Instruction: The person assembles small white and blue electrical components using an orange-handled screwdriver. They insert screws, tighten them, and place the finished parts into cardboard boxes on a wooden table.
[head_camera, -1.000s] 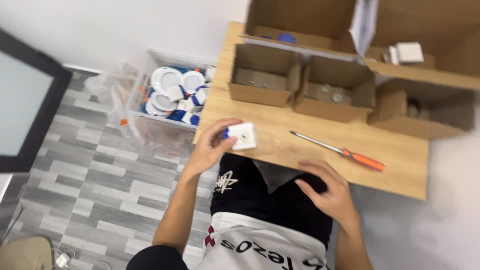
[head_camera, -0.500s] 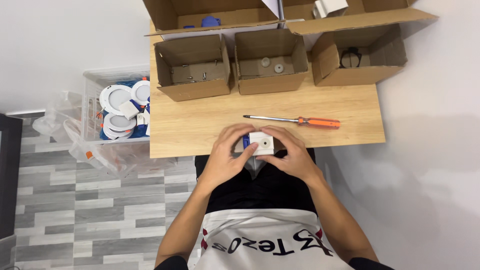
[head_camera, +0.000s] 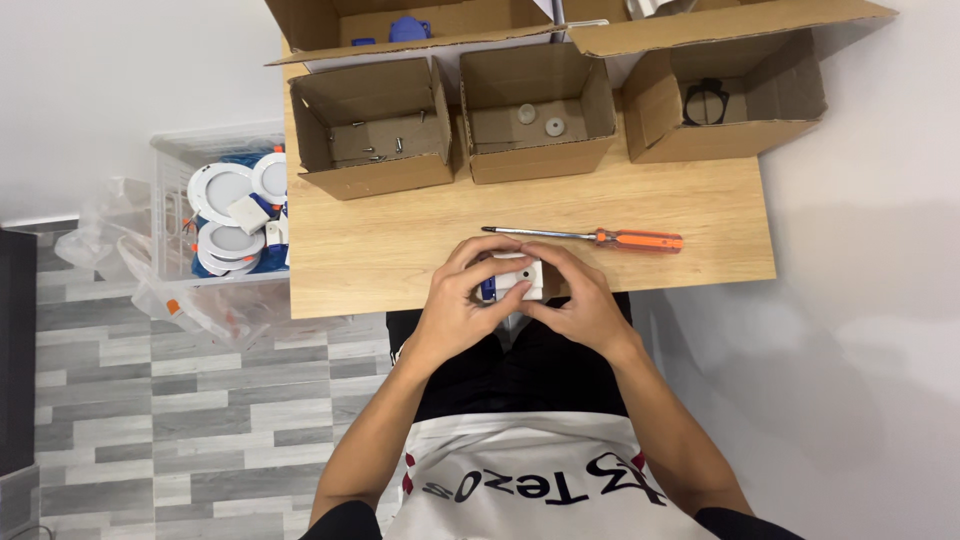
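Note:
A small white box-shaped part with a blue piece (head_camera: 512, 277) sits between both of my hands at the near edge of the wooden table (head_camera: 380, 240). My left hand (head_camera: 455, 305) wraps its left side, fingers curled over the top. My right hand (head_camera: 580, 300) grips its right side, thumb against the front. An orange-handled screwdriver (head_camera: 590, 238) lies flat on the table just beyond my hands, its tip pointing left.
Three open cardboard boxes stand along the table's far side: the left box (head_camera: 370, 130) holds screws, the middle box (head_camera: 535, 115) small round parts, the right box (head_camera: 725, 95) a black ring. A clear bin (head_camera: 235, 215) of round white lamps stands on the floor to the left.
My right hand has come up from my lap to join the left on the white part. My view has swung to face the table squarely.

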